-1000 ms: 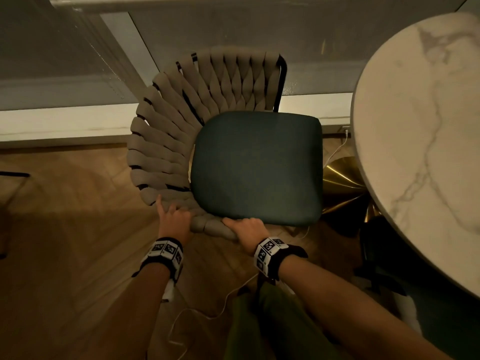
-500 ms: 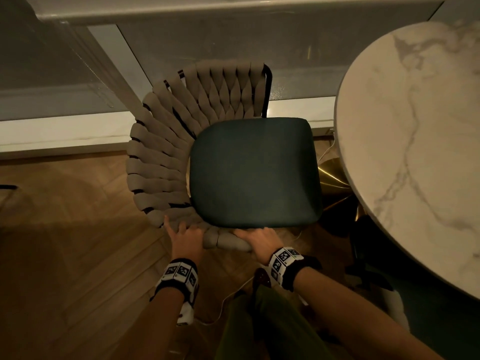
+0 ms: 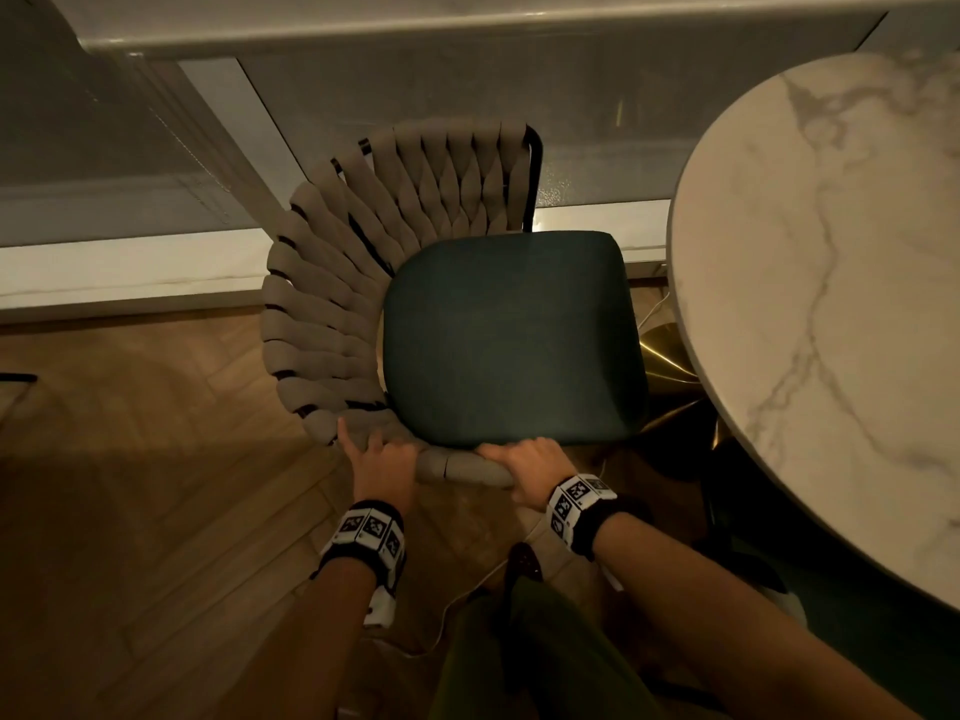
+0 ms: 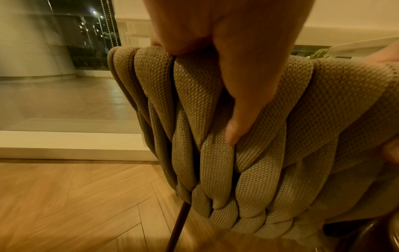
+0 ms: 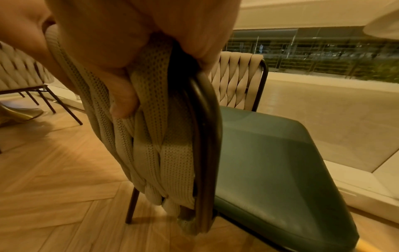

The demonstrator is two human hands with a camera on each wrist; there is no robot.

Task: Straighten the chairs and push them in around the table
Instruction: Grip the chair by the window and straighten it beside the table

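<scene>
The right hand (image 3: pixel 530 472) is curled over the near end of the chair (image 3: pixel 511 335) backrest, fingers wrapped round the top rail where the woven straps stop and the dark metal frame (image 5: pixel 205 136) turns down; in the right wrist view the thumb (image 5: pixel 123 95) presses on the outer side of the weave. The left hand (image 3: pixel 382 462) sits just beside it on the same rail, farther round the curve, fingers hooked over the top edge and its thumb (image 4: pixel 244 105) lying down the outside of the knitted straps. Both hands hold the chair, and a short stretch of bare rail shows between them.

The chair has a grey-beige woven backrest (image 3: pixel 332 304) that wraps round in an arc and a dark green seat cushion (image 3: pixel 511 335). It stands on the wooden herringbone floor (image 3: pixel 145 511) with its open front towards the round marble tabletop (image 3: pixel 831 304); the seat's front edge lies right at the tabletop rim as seen from above, whether under it I cannot tell. A brass-coloured table base (image 3: pixel 670 366) shows in the gap between them. Beyond the chair runs a pale sill (image 3: pixel 130 272) below a window. A second woven chair (image 5: pixel 19 71) stands well apart, at the left of the right wrist view
</scene>
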